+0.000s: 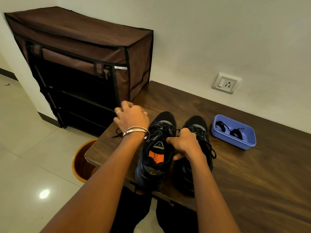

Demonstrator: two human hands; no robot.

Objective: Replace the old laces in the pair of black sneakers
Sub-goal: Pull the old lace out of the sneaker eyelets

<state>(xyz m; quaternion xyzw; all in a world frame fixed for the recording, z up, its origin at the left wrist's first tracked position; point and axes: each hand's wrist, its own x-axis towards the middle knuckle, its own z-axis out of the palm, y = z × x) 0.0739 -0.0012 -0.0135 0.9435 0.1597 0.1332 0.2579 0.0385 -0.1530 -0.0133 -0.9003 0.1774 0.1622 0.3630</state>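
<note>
Two black sneakers stand side by side on the wooden table (252, 174), toes pointing away from me. The left sneaker (156, 158) shows an orange insole label, and its black lace is loosened. My left hand (132, 117) hovers left of its toe with fingers curled, and an old lace strand (117, 133) trails from under it onto the table. My right hand (183, 144) grips the left sneaker's inner collar, between the two shoes. The right sneaker (198, 126) is still laced, its rear hidden by my right arm.
A blue plastic tray (247, 142) right of the shoes holds two coiled black laces (228, 130). An orange bin (80, 163) stands on the floor below the table's left corner. A brown fabric shoe rack (87, 52) stands against the wall, with a wall socket (225, 84) above the table.
</note>
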